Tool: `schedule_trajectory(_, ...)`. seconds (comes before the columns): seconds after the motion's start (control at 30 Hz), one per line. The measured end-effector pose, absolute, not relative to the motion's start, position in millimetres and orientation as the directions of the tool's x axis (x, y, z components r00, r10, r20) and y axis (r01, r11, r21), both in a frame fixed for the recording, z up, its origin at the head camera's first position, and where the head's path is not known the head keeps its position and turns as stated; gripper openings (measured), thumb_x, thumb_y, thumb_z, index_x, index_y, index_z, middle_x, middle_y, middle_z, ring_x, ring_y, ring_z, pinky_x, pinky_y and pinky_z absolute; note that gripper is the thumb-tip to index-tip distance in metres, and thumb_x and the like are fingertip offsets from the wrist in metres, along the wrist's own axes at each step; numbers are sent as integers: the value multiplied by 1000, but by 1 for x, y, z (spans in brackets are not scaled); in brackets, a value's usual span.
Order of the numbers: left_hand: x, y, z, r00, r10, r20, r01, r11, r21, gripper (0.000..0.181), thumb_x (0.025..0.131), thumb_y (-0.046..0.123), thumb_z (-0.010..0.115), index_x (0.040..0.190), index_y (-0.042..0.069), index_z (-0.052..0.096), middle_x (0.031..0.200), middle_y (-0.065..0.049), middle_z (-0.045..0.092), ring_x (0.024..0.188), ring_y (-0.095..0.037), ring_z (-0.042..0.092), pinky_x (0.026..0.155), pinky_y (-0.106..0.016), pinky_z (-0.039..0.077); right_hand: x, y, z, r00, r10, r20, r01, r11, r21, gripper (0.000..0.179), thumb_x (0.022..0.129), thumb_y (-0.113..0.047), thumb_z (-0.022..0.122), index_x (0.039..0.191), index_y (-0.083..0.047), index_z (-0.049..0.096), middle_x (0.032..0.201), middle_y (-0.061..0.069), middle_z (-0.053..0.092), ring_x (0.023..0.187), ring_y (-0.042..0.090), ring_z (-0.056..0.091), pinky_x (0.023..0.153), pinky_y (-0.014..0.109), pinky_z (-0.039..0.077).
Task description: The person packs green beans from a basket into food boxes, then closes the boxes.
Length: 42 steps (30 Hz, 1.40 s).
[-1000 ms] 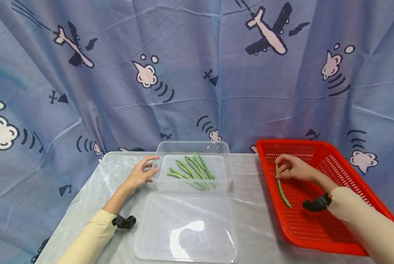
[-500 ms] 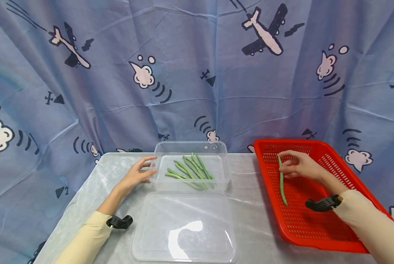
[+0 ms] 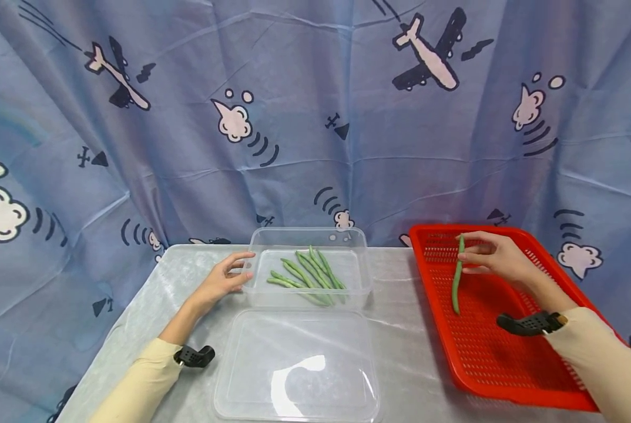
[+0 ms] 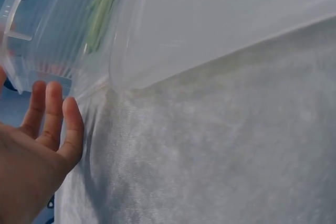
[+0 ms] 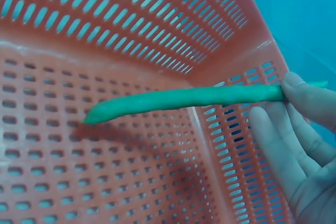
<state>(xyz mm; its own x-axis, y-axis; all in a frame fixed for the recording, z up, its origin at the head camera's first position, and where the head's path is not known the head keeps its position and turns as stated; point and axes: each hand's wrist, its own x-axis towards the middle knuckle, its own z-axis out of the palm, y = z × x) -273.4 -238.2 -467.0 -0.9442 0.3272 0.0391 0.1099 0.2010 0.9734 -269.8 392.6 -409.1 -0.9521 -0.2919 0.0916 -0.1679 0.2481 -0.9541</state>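
Over the red basket, my right hand pinches one green bean near its upper end between thumb and fingers. In the right wrist view the green bean stretches out from the fingertips above the holed basket floor. My left hand is at the left side of a clear plastic container, its fingers fairly straight against or very near the wall. Several green beans lie inside that container. The left wrist view shows the left hand beside the container's corner, with part of it cut off.
A clear flat lid lies on the grey-white covered table, just in front of the container. Behind the table hangs a blue curtain with airplane prints. The basket's raised rim surrounds the right hand's place.
My right hand has lifted the green bean and shifted slightly right and away within the basket; the bean now hangs more upright. The left hand has stayed at the container.
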Motion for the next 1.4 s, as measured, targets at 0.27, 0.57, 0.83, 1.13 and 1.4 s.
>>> schedule_trajectory(0.27,-273,-237,-469,-946,322,32,103,204,974,55,101,16,67,151,9,46,153,-30,34,135,-50,40,89,-51,51,-274,386,-398,-954,-282,104,-155,167,-974,36,94,8,68,125,13,51,97,15,72,86,25,73,74,47,57)
schedule_trajectory(0.57,-272,-235,-469,-951,310,26,91,198,976,55,100,15,68,150,8,47,153,-30,35,137,-49,37,88,-52,51,-281,376,-375,-928,-353,123,-150,49,-987,29,96,12,63,121,-2,64,99,13,72,90,24,72,76,47,57)
schedule_trajectory(0.83,-271,-234,-466,-952,304,32,99,209,973,53,100,12,67,149,8,47,151,-32,36,132,-50,42,86,-50,52,-284,359,-358,-934,-323,154,-158,-13,-987,28,98,11,60,122,-2,65,101,12,72,91,24,71,78,50,56)
schedule_trajectory(1.13,-270,-235,-462,-949,313,37,117,240,964,52,100,11,67,149,7,48,154,-29,34,132,-50,43,89,-50,52,-286,341,-349,-952,-274,135,-143,10,-990,27,97,7,64,120,-6,68,101,10,72,91,22,71,78,46,57)
schedule_trajectory(1.4,-272,-235,-462,-947,317,51,136,252,958,52,100,12,68,148,7,49,153,-29,36,131,-50,44,86,-47,52,-290,326,-337,-960,-231,157,-162,3,-987,29,96,5,66,125,3,63,101,9,71,91,22,70,76,44,58)
